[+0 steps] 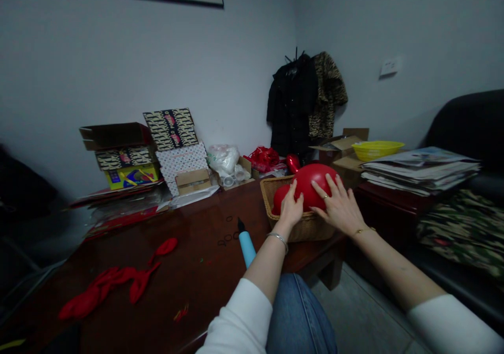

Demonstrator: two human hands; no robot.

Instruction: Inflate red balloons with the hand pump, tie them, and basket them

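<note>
Table (197, 275), wicker basket (311, 230) by its right edge
Big red balloon (309, 185) sits in the basket; right hand (342, 207)'s spread wide on it, left hand (290, 209)'s narrower against it, can't tell if gripping tbh.

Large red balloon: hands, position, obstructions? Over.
Left hand on large red balloon; right hand on it, fingers spread. Balloon rises above wicker basket. Blue black-tipped tool by left forearm, apart from basket.
</note>
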